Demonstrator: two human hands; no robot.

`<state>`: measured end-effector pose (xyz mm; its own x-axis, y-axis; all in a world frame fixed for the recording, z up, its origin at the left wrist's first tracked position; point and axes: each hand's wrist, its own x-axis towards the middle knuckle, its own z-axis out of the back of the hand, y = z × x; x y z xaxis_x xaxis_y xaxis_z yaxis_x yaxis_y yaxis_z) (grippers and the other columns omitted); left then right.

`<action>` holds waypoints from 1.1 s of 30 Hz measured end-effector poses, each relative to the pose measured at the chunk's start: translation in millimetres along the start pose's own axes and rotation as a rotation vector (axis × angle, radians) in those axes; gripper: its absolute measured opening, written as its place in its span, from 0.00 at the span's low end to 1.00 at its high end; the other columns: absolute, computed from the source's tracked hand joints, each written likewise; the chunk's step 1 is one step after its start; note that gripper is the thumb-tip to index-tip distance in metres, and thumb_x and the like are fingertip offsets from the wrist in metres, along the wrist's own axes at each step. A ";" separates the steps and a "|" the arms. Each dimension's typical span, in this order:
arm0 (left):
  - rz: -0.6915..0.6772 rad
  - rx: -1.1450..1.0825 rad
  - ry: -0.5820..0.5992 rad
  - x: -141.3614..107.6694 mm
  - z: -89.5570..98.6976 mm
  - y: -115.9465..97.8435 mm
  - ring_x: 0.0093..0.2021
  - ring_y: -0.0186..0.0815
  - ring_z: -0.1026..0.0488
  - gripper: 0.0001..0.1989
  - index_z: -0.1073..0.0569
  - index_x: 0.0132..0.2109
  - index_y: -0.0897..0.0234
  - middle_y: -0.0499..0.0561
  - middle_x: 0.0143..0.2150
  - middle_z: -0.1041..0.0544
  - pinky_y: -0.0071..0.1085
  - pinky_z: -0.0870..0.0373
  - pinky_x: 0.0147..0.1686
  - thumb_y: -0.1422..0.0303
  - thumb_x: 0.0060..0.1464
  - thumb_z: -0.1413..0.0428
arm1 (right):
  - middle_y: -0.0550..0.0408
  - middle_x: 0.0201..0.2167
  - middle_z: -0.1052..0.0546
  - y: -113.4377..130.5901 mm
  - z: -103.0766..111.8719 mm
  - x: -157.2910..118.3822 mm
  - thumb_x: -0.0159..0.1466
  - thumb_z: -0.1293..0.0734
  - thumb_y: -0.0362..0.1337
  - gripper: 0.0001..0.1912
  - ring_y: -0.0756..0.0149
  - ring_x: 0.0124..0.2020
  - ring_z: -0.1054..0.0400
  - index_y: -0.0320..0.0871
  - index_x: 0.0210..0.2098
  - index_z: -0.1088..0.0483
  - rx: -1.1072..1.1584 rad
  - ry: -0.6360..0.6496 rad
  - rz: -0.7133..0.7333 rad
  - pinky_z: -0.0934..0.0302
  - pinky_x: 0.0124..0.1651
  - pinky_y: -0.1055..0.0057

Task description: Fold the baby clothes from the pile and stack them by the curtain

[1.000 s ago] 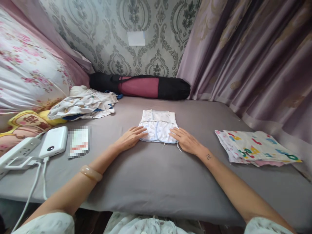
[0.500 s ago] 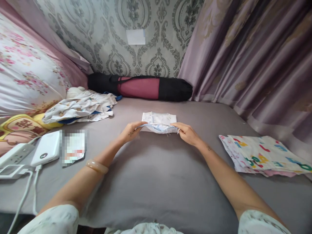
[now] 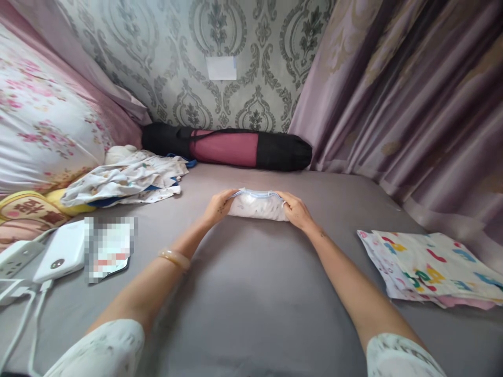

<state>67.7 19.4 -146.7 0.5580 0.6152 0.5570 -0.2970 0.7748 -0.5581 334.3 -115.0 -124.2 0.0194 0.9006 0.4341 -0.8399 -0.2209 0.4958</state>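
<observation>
A small folded white cloth [image 3: 257, 207] with a faint print and a light-blue edge is stretched between my two hands over the middle of the bed. My left hand [image 3: 220, 206] grips its left end, thumb and fingers closed on the blue-edged top. Its right end is pinched in my right hand [image 3: 296, 210]. The cloth bundle looks like a baby garment, but its exact kind cannot be made out. Its blue edge runs along the top between my hands, and the white side faces me.
Folded printed cloths [image 3: 440, 267] lie on the right of the grey sheet [image 3: 259, 293]. To the left are a crumpled printed garment [image 3: 129, 178], a white power bank [image 3: 63, 251], a power strip [image 3: 18, 256] and a blurred-out flat item [image 3: 112, 248]. A black-and-red long bag [image 3: 226, 148] lies against the wall.
The cloth's far flap, which lay flat behind my hands, no longer shows; the blue edge now runs along the top. Both hands still hold the ends. The view has shifted slightly.
</observation>
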 end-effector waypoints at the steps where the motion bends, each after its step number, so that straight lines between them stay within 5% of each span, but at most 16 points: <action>1: 0.013 0.011 0.001 2.7 -2.3 2.2 0.51 0.41 0.25 0.17 0.26 0.54 0.61 0.53 0.51 0.22 0.36 0.31 0.53 0.66 0.63 0.53 | 0.57 0.56 0.27 -1.8 -1.0 2.3 0.59 0.45 0.24 0.31 0.64 0.57 0.34 0.48 0.59 0.32 -0.012 0.001 -0.019 0.40 0.60 0.65; 16: 0.179 0.164 0.079 26.3 -33.9 39.7 0.48 0.42 0.27 0.17 0.25 0.52 0.67 0.57 0.46 0.23 0.35 0.33 0.51 0.74 0.61 0.53 | 0.52 0.54 0.27 -33.2 -26.8 26.1 0.66 0.46 0.29 0.27 0.61 0.55 0.33 0.49 0.62 0.35 -0.290 0.114 -0.262 0.39 0.56 0.68; 26: 0.476 0.281 0.090 37.0 -33.5 40.6 0.38 0.38 0.29 0.07 0.26 0.38 0.65 0.54 0.33 0.25 0.30 0.36 0.38 0.69 0.57 0.48 | 0.45 0.58 0.30 -51.3 -37.0 30.3 0.67 0.44 0.30 0.23 0.61 0.58 0.36 0.38 0.60 0.36 -0.209 -0.013 -0.409 0.44 0.61 0.66; 33: 0.610 0.314 0.091 45.1 -31.8 36.1 0.36 0.37 0.29 0.12 0.29 0.33 0.64 0.54 0.33 0.25 0.29 0.40 0.34 0.63 0.61 0.52 | 0.43 0.52 0.25 -55.1 -38.9 34.6 0.66 0.41 0.32 0.20 0.61 0.54 0.33 0.37 0.57 0.33 -0.187 -0.073 -0.573 0.41 0.56 0.68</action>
<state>106.7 70.5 -161.3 0.2785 0.9503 0.1390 -0.7811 0.3083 -0.5431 360.1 -57.1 -165.8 0.5282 0.8275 0.1905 -0.7656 0.3672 0.5282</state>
